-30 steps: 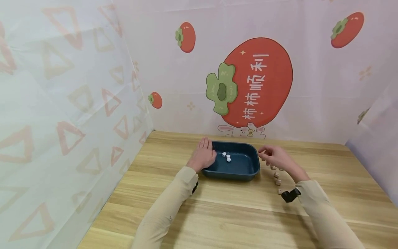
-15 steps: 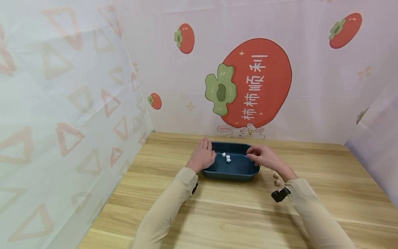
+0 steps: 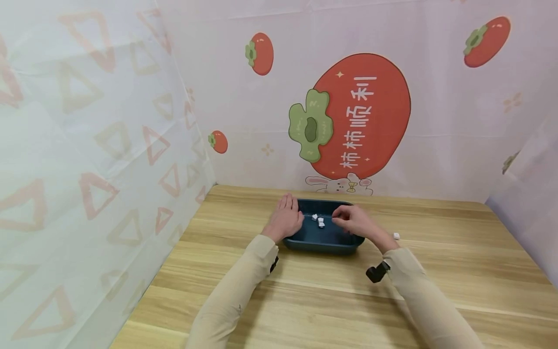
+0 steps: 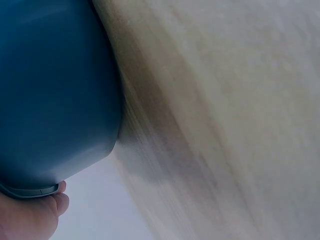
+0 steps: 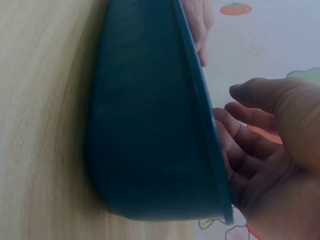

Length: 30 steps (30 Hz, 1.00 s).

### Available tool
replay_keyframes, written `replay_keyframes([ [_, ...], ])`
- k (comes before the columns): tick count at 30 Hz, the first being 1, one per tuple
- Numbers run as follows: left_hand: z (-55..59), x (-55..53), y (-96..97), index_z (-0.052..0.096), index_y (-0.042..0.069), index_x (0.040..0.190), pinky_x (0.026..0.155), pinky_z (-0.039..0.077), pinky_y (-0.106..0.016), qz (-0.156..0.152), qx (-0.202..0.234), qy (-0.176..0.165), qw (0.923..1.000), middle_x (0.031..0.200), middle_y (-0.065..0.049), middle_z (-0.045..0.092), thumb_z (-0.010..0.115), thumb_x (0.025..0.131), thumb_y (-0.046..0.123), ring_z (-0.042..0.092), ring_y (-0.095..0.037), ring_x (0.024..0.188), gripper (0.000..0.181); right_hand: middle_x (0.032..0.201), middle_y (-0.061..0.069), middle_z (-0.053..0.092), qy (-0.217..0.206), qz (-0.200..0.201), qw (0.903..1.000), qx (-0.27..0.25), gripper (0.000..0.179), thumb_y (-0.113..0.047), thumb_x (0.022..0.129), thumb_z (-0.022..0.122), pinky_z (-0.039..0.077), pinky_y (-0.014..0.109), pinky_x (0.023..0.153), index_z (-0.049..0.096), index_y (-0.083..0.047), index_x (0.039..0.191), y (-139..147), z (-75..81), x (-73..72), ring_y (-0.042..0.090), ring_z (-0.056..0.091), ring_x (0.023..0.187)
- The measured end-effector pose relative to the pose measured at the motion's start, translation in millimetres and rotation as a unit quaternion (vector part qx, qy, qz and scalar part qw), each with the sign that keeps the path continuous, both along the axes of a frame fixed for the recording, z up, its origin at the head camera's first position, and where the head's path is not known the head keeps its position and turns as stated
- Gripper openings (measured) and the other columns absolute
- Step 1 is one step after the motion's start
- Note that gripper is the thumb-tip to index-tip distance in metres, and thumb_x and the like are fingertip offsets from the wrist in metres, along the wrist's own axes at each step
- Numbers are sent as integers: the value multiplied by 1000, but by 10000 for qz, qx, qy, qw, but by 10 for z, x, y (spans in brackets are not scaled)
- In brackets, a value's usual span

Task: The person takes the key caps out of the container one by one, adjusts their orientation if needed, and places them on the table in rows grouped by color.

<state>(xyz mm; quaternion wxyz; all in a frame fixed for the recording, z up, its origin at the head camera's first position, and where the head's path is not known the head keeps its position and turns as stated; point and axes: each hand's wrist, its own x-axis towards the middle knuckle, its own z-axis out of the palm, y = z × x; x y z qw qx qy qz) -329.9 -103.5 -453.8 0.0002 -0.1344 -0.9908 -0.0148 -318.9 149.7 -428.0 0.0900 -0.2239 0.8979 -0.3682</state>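
Note:
A dark blue rectangular tray (image 3: 322, 248) lies on the wooden table with a few small white blocks (image 3: 321, 222) inside, left of its middle. My left hand (image 3: 285, 220) rests on the tray's left rim, its fingers straight and pointing away. Over the right part of the tray hovers my right hand (image 3: 355, 222), fingers loosely bent. The right wrist view shows a gap between thumb (image 5: 250, 94) and forefinger, and no block there. In the left wrist view, the tray's outer wall (image 4: 55, 100) fills the upper left, and part of the left hand lies at the rim.
One loose white block (image 3: 396, 236) sits on the table right of my right forearm. That forearm hides the table beneath it. A printed cloth wall (image 3: 244, 165) rises behind the table, and another stands at the left.
My right hand has moved left, from outside the tray's right rim to above its interior. The forearm now covers most loose blocks on the right. The left hand and tray stay put.

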Motion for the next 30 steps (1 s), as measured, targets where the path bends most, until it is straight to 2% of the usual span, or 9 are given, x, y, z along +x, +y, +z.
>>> replay_keyframes([
  [7, 0, -15, 6, 17, 0, 156, 126, 12, -41, -15, 46, -46, 10000, 164, -19, 13, 21, 105, 38, 10, -31, 154, 64, 87, 14, 64, -191, -27, 9998, 73, 25, -24, 96, 62, 55, 30, 62, 65, -7, 114, -63, -49, -43, 20, 62, 65],
  [14, 17, -6, -3, 17, -1, 156, 126, 12, -41, -13, 50, -82, 10000, 164, -19, 14, 22, 105, 36, 10, -31, 154, 63, 87, 11, 66, -338, -22, 9988, 364, 27, -24, 97, 60, 54, 29, 58, 65, -6, 117, -172, -87, -67, 19, 62, 63],
  [25, 13, 13, 6, 17, 0, 156, 126, 11, -41, 28, 92, -63, 9999, 165, -18, 14, 24, 105, 36, 10, -30, 154, 62, 83, 10, 67, -434, -170, 9976, 519, 23, -22, 96, 61, 52, 29, 54, 66, -5, 111, -287, -123, -69, 17, 60, 60],
  [30, 13, 14, 8, 16, 1, 156, 126, 10, -41, 64, 99, -92, 9999, 165, -17, 14, 24, 105, 36, 9, -29, 154, 63, 82, 8, 66, -458, -332, 9969, 540, 24, -25, 96, 61, 51, 29, 52, 67, -5, 107, -328, -197, -115, 16, 59, 58],
])
